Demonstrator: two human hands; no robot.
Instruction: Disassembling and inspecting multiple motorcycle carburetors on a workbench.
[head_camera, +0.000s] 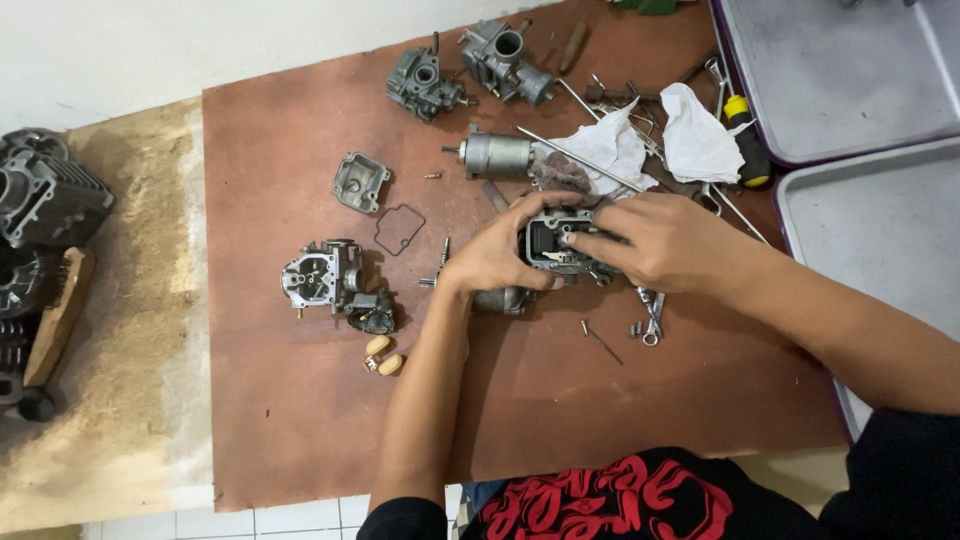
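Observation:
Both my hands close around a grey metal carburetor body (548, 243) over the middle of the brown board (290, 420). My left hand (497, 255) grips its left side from below. My right hand (655, 240) holds its right side, fingertips pressing on the open face. Under my left hand lies a grey cylindrical part (505, 299), partly hidden.
An opened carburetor (335, 283), a float bowl cover (360, 181), a black gasket (400, 229) and tan floats (384, 356) lie to the left. Two carburetors (468, 68), a small motor (495, 155), white rags (655, 140), a screwdriver (745, 135) and small tools lie behind. Grey trays (880, 220) stand right; engine cylinders (45, 200) left.

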